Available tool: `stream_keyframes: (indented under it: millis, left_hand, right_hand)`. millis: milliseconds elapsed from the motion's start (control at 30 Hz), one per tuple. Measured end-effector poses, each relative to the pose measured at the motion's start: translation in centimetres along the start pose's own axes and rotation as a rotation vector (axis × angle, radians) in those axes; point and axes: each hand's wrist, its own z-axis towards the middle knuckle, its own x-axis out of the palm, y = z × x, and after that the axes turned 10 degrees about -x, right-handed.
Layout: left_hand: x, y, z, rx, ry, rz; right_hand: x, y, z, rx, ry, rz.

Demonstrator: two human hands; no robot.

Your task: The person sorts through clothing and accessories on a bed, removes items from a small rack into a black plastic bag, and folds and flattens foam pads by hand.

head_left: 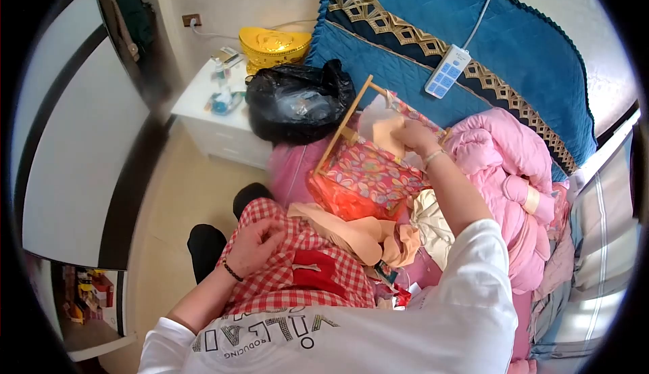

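Observation:
My right hand (419,137) reaches into a floral fabric basket (368,174) with a wooden frame. Its fingers are closed on a peach-coloured piece of cloth (387,134), beside a whitish translucent piece (370,118). My left hand (255,247) rests on the red-and-white checked apron (270,286) over my lap, holding nothing, its fingers loosely bent and apart. More peach-coloured fabric (345,235) lies across my lap and the bed's edge, below the basket. Next to it is a crumpled cream cloth (433,222).
A black plastic bag (297,107) sits left of the basket, against a white nightstand (220,137) bearing a gold ingot-shaped ornament (274,46). A pink quilt (503,171) is heaped at right. A power strip (447,71) hangs over the blue headboard (399,2).

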Motion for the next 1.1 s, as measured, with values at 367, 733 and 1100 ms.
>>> stream_keyframes:
  millis: [367,733,1100]
  left_hand:
    - [0.0,1.3,1.9,-0.024,-0.089,0.294]
    - [1.0,2.8,7.1,0.103,-0.064,0.557]
    - [2.8,5.5,12.6,0.039,0.036,0.880]
  right_hand:
    - [10.4,-3.5,7.7,0.136,0.418,0.490]
    - [1.2,8.8,0.2,-0.627,0.358,-0.706]
    - [6.7,6.6,-19.9,-0.410,0.161,0.324]
